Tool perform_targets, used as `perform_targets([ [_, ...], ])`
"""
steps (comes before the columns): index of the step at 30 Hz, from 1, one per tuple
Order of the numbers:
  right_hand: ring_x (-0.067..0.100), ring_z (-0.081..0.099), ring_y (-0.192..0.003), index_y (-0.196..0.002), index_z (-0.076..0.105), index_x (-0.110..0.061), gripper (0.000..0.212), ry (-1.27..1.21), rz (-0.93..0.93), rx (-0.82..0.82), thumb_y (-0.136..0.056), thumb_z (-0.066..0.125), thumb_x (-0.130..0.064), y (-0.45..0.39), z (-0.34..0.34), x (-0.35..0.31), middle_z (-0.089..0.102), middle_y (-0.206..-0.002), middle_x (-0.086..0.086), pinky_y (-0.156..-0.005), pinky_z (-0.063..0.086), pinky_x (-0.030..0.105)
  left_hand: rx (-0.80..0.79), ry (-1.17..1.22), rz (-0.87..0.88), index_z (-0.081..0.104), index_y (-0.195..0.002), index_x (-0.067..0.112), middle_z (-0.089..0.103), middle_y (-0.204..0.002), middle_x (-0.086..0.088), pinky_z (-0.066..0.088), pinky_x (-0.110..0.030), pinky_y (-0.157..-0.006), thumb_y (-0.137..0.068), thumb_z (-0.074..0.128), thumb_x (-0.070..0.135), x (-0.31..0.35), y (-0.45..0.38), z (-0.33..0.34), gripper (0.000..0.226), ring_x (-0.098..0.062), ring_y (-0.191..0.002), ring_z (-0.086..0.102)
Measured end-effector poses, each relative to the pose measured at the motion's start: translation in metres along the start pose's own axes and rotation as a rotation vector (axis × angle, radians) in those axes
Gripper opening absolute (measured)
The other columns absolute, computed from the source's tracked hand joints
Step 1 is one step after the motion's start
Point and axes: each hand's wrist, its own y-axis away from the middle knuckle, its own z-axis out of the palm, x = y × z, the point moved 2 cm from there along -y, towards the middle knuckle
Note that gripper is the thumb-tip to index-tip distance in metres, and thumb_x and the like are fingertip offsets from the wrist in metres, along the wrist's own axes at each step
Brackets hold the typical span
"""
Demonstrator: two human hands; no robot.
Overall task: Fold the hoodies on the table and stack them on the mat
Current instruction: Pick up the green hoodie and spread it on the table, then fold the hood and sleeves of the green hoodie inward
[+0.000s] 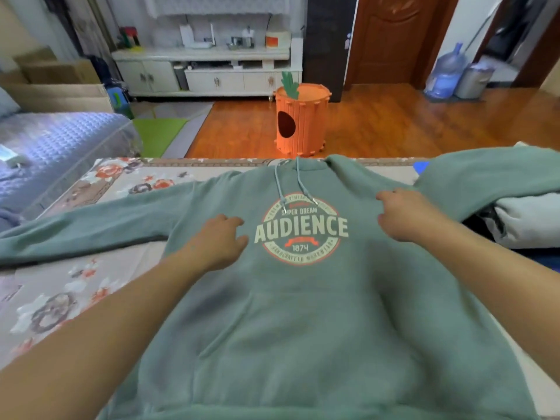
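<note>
Green hoodie (pixel 303 313) is spread face-up, hem at the worktop's (pixel 60 298) near edge, hood at the far edge, probably so it folds square. Left hand (pixel 218 241) and right hand (pixel 406 216) rest on the chest, fingers loosely curled, gripping nothing I can see, likely smoothing. More clothes (pixel 527 219) piled at the right edge.

The green hoodie (pixel 303 313) is of soft, matt fleece cloth, with a flat printed badge (pixel 300 230). The flowered table cover (pixel 91 195) looks like thin woven cloth. The wooden floor (pixel 394 122) is smooth and glossy.
</note>
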Motion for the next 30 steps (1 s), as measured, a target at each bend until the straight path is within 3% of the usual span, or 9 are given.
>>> perform_targets([
  [6,0.037,0.044,-0.131,-0.146,0.042,-0.017,0.048,-0.021,-0.038,0.096,-0.099,0.048,-0.029,-0.145,-0.015,-0.026,0.047,-0.144,0.015,-0.105,0.038,0.041,0.268,0.142,0.059,0.029,-0.157,0.01,0.037,-0.157,-0.018,0.027,-0.045,-0.118,-0.105,0.042,0.042,0.017,-0.17,0.007,0.062,-0.035,-0.145,0.032],
  [11,0.039,0.034,-0.141,-0.157,0.016,-0.023,0.085,-0.166,0.039,-0.013,-0.088,0.055,-0.055,-0.26,0.011,-0.046,0.038,-0.155,0.013,-0.113,0.034,0.047,0.258,0.048,0.077,0.01,-0.162,0.022,0.044,-0.152,-0.008,0.022,-0.052,-0.12,-0.094,0.045,0.068,-0.003,-0.241,0.056,0.09,-0.03,-0.144,0.034],
  [14,0.039,0.053,-0.124,-0.14,0.04,-0.016,0.056,-0.165,0.0,-0.09,-0.093,0.059,-0.041,-0.27,0.034,-0.049,0.055,-0.139,0.017,-0.097,0.044,0.041,0.211,-0.031,0.023,0.025,-0.157,0.028,0.051,-0.138,-0.006,0.022,-0.053,-0.115,-0.094,0.048,0.067,-0.008,-0.243,0.062,0.078,-0.031,-0.134,0.041],
  [17,0.039,0.059,-0.108,-0.11,0.057,-0.016,0.016,-0.279,-0.032,0.284,-0.097,0.056,-0.025,-0.25,0.018,-0.046,0.065,-0.115,0.017,-0.085,0.044,0.043,0.322,-0.158,0.133,0.05,-0.104,0.03,0.064,-0.109,-0.001,0.028,-0.049,-0.101,-0.089,0.063,0.039,-0.002,-0.237,0.018,0.022,-0.03,-0.113,0.054],
  [21,0.02,0.05,-0.078,-0.094,0.057,-0.016,0.009,-0.613,-0.337,0.705,-0.09,0.061,-0.008,-0.151,-0.008,-0.018,0.059,-0.085,0.0,-0.068,0.038,0.038,0.668,-0.034,0.468,0.043,-0.078,0.023,0.05,-0.097,-0.006,0.03,-0.042,-0.085,-0.061,0.061,0.012,0.001,-0.157,-0.015,0.027,-0.029,-0.095,0.045],
  [23,0.008,0.044,-0.072,-0.086,0.051,-0.021,0.016,-0.535,-0.54,0.435,-0.08,0.06,-0.009,-0.089,0.005,0.001,0.051,-0.077,-0.008,-0.064,0.034,0.034,0.496,0.047,0.634,0.045,-0.073,0.021,0.051,-0.106,-0.001,0.033,-0.04,-0.093,-0.073,0.058,0.026,-0.011,-0.111,-0.008,0.015,-0.023,-0.1,0.046],
  [26,0.001,0.052,-0.081,-0.087,0.058,-0.019,0.023,-0.139,-0.68,-0.352,-0.09,0.055,-0.042,-0.027,0.03,0.011,0.057,-0.085,-0.012,-0.077,0.045,0.033,0.008,0.128,0.602,0.051,-0.071,0.019,0.056,-0.079,0.007,0.04,-0.031,-0.096,-0.093,0.043,0.054,-0.022,-0.073,0.005,0.041,-0.009,-0.076,0.055],
  [28,0.007,0.06,-0.07,-0.085,0.067,-0.013,0.051,-0.236,-0.513,-0.451,-0.096,0.048,-0.059,-0.032,0.018,0.001,0.065,-0.076,-0.009,-0.068,0.051,0.03,-0.012,0.284,0.326,0.055,-0.077,0.018,0.062,-0.076,0.004,0.049,-0.034,-0.078,-0.091,0.039,0.066,-0.013,-0.08,0.003,0.053,-0.011,-0.068,0.06],
  [30,0.017,0.069,-0.064,-0.084,0.07,-0.009,0.058,-0.56,-0.162,-0.222,-0.099,0.043,-0.058,-0.065,0.002,-0.015,0.073,-0.073,0.001,-0.058,0.055,0.023,0.105,0.436,0.004,0.058,-0.088,0.021,0.069,-0.09,-0.001,0.055,-0.039,-0.077,-0.097,0.043,0.064,0.0,-0.105,-0.003,0.046,-0.016,-0.071,0.066],
])
